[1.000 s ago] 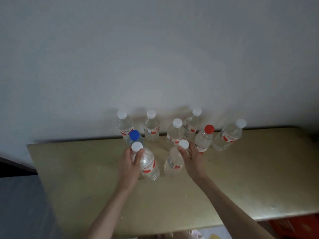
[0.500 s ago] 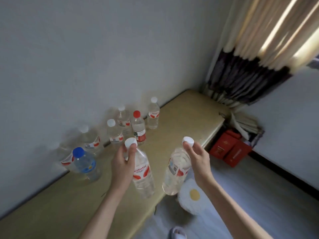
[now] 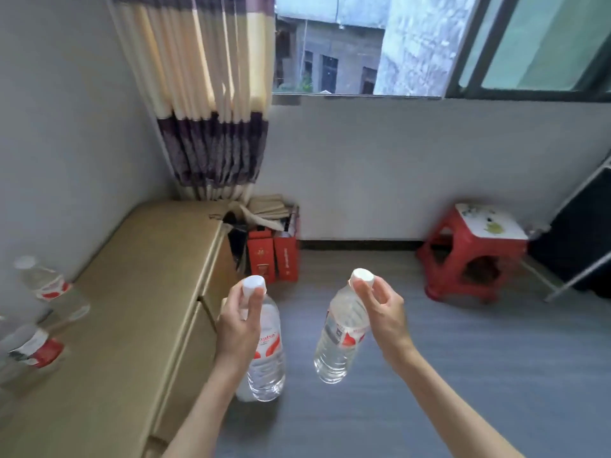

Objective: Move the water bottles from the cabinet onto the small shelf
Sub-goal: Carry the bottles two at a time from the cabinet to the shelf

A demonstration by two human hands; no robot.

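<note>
My left hand (image 3: 238, 325) pinches the neck of a clear water bottle (image 3: 267, 358) with a white cap and a red and white label; the bottle hangs over the floor beside the cabinet. My right hand (image 3: 383, 317) pinches the neck of a second white-capped bottle (image 3: 340, 342), which hangs tilted above the grey floor. The tan cabinet (image 3: 145, 292) runs along the left wall. Two more bottles, blurred, stand at its left edge, one with a white cap (image 3: 46, 285) and another (image 3: 29, 348) partly cut off. No small shelf is in view.
Red boxes (image 3: 272, 256) and folded cardboard sit on the floor at the cabinet's far end, under a striped curtain (image 3: 211, 127). A red plastic stool (image 3: 476, 252) stands by the far wall under the window. A dark metal-framed object (image 3: 582, 239) leans at the right edge.
The view has swung right, away from the cabinet toward the window. Both hands have carried their bottles off the cabinet top and now hold them over the floor.
</note>
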